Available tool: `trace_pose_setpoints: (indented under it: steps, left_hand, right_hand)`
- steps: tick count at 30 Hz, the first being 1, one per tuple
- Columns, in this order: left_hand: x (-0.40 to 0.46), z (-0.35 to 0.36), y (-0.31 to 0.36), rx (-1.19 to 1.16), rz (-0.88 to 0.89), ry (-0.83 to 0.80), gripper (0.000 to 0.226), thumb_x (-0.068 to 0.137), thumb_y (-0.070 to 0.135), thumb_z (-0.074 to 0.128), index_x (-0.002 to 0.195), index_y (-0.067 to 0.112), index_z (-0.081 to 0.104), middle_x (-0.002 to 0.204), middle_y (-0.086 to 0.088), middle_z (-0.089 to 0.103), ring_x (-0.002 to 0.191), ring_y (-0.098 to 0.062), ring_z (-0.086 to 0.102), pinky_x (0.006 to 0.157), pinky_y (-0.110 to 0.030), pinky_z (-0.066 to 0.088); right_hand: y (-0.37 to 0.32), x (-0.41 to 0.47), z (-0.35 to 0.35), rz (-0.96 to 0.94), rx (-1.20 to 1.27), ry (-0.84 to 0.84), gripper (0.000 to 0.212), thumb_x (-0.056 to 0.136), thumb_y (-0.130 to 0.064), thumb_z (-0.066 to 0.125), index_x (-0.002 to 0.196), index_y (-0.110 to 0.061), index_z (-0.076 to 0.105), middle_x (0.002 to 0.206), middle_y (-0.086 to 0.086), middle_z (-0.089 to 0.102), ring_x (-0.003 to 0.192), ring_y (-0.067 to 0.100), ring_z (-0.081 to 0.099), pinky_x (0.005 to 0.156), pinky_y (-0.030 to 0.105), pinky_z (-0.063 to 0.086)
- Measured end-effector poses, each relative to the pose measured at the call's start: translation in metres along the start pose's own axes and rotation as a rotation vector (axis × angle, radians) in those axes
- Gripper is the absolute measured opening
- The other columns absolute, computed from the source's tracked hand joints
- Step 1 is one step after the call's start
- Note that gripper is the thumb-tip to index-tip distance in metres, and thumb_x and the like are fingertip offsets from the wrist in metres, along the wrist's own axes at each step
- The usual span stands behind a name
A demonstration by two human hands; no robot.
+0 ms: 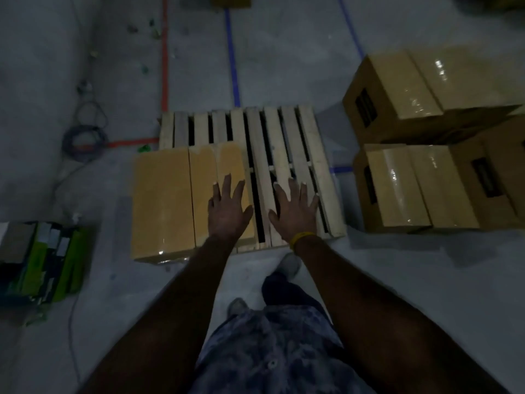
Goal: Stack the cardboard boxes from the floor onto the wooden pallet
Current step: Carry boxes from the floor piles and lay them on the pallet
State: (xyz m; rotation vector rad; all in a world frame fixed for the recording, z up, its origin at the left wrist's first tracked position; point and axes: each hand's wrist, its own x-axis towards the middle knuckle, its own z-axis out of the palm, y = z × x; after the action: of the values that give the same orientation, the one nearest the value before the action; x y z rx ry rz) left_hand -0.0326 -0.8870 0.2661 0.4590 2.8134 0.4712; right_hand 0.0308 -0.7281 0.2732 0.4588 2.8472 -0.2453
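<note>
Both hands, left [228,210] and right [295,210], are hovering spread, holding nothing. Boxes [420,183] waiting to their right look stiff, bulky, tape-slick; side cut-outs suit gripping.

We see a dim room with a pale grey floor [397,280], low light, soft glare. An orange tape line [164,58] runs up the floor and turns left near a coiled dark cable [83,139]. Two blue tape lines [232,58] run further right. Small green scraps [145,69] lie scattered at upper left. A green and dark bundle [42,260] sits at the left edge.
</note>
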Motion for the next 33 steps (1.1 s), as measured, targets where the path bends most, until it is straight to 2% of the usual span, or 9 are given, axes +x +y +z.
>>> trace_pose_setpoints:
  steps: [6,13,17,26,33]
  left_hand:
    - [-0.037,-0.007,0.055,0.004,0.122,0.039,0.07,0.098,0.046,0.052,0.157,0.025,0.021,0.167,-0.007,0.004,0.151,-0.04,0.004,0.116,-0.057,0.026]
    - [-0.06,0.012,0.152,0.014,0.252,0.041,0.07,0.099,0.05,0.05,0.157,0.026,0.02,0.167,-0.008,0.003,0.152,-0.039,0.004,0.115,-0.056,0.026]
    - [-0.075,0.036,0.224,0.015,0.312,0.031,0.071,0.098,0.048,0.052,0.157,0.025,0.019,0.166,-0.009,0.002,0.151,-0.04,0.005,0.117,-0.057,0.025]
    - [-0.126,0.107,0.435,-0.03,0.462,-0.01,0.072,0.096,0.048,0.054,0.156,0.025,0.021,0.166,-0.011,0.003,0.15,-0.04,0.01,0.115,-0.054,0.026]
    - [-0.136,0.152,0.554,0.0,0.538,-0.061,0.074,0.095,0.052,0.054,0.156,0.027,0.019,0.165,-0.01,0.004,0.151,-0.04,0.007,0.116,-0.059,0.026]
  right_hand:
    - [0.038,-0.06,-0.034,0.134,0.013,0.061,0.074,0.099,-0.052,0.044,0.16,-0.03,0.008,0.168,0.009,0.0,0.153,0.038,-0.002,0.117,0.065,0.005]
    - [0.127,-0.115,-0.055,0.28,0.051,0.146,0.076,0.097,-0.052,0.049,0.159,-0.032,0.011,0.167,0.013,0.002,0.152,0.039,-0.001,0.118,0.064,0.005]
    - [0.2,-0.15,-0.07,0.343,0.046,0.198,0.076,0.097,-0.051,0.048,0.159,-0.032,0.009,0.166,0.012,0.003,0.152,0.037,0.001,0.118,0.064,0.008]
    - [0.412,-0.244,-0.095,0.52,0.013,0.214,0.074,0.098,-0.05,0.047,0.159,-0.03,0.01,0.166,0.015,0.005,0.151,0.043,0.005,0.117,0.065,0.014]
    - [0.517,-0.283,-0.097,0.649,0.068,0.211,0.071,0.099,-0.05,0.047,0.158,-0.031,0.012,0.166,0.015,0.006,0.152,0.04,0.005,0.117,0.065,0.011]
